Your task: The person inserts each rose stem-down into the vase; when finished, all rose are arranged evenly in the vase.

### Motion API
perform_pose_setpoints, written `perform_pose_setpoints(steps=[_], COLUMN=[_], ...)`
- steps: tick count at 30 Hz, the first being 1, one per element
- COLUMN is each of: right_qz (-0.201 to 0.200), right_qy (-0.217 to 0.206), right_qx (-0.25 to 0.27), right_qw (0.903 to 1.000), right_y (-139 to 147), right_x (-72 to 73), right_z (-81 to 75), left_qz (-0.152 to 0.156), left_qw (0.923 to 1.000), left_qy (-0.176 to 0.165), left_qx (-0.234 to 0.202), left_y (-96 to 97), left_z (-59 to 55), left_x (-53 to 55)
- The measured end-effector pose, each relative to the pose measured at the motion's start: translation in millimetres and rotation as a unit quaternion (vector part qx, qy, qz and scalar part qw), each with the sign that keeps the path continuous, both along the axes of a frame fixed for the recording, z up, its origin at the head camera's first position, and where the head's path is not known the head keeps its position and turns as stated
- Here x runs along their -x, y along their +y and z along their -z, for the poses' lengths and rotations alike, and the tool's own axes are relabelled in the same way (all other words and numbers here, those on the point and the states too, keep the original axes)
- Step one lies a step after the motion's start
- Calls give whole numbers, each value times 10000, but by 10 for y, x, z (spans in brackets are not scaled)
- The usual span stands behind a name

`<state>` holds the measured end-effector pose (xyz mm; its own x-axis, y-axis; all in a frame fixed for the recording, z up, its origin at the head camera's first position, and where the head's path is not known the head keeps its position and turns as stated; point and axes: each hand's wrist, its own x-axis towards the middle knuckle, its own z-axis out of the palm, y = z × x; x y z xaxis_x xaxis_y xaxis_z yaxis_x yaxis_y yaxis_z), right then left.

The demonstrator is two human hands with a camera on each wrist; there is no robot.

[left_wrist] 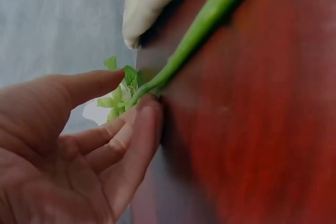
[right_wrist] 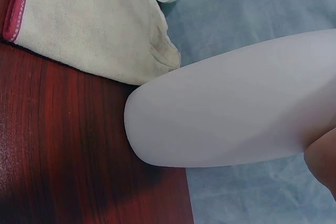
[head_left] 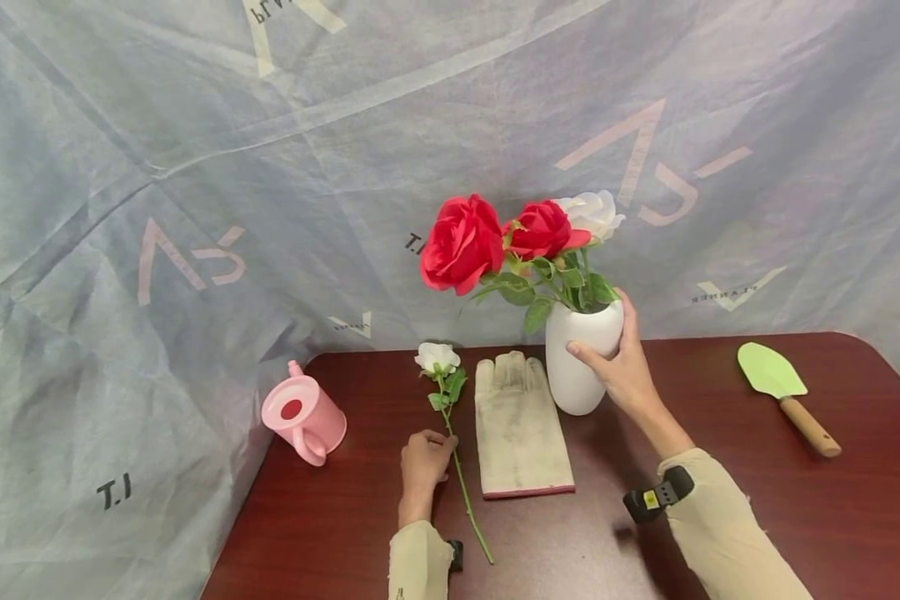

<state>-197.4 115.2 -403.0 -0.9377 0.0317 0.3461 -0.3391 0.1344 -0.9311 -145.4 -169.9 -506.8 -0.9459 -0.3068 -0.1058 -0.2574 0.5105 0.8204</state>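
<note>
My right hand [head_left: 624, 367] grips a white vase [head_left: 579, 367] from its right side, thumb across the front. The vase leans slightly and holds two red roses [head_left: 462, 243] and a white rose [head_left: 591, 215] with green leaves. Its smooth lower body [right_wrist: 210, 114] fills much of the right wrist view. On the left lies a single long-stemmed white rose [head_left: 437, 358]. My left hand [head_left: 425, 458] reaches to its green stem [left_wrist: 197, 30], thumb and fingertips on either side with a gap between them. Between the vase and this rose lies a cream work glove [head_left: 521, 433] with a red hem.
A pink watering can [head_left: 307, 417] stands at the table's left edge. Toward the right lies a light green trowel [head_left: 772, 371] with a wooden handle. Behind the dark red wooden table [head_left: 727, 467] hangs a grey printed sheet [head_left: 360, 167].
</note>
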Motion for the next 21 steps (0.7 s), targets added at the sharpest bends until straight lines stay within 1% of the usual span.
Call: perform_pose_setpoints(steps=[3, 7, 10, 14, 16, 19, 21], right_qz=[29, 84, 85, 63, 42, 27, 34], right_qy=[-23, 3, 28, -14, -29, -13, -23], right_qx=[0, -51, -45, -12, 14, 12, 0], right_qw=[10000, 10000, 9999, 10000, 10000, 10000, 10000], right_y=[30, 57, 63, 56, 38, 2, -17], right_x=[67, 139, 154, 120, 77, 1, -35], right_z=[97, 207, 236, 184, 117, 6, -46], left_qz=[84, 169, 177, 196, 293, 371, 353], left_qw=[9997, 9996, 9995, 9993, 9989, 9974, 9952], left_qy=[-184, -216, -218, -185, -59, 210, 291], left_qx=[109, -65, -173, -265, -350, -589, -863], left_y=[8, 1, -11, -19, -22, -39, -60], left_z=[-4, 15, 35, 54, 69, 107, 134], left_x=[71, 134, 161, 169, 159, 132, 102])
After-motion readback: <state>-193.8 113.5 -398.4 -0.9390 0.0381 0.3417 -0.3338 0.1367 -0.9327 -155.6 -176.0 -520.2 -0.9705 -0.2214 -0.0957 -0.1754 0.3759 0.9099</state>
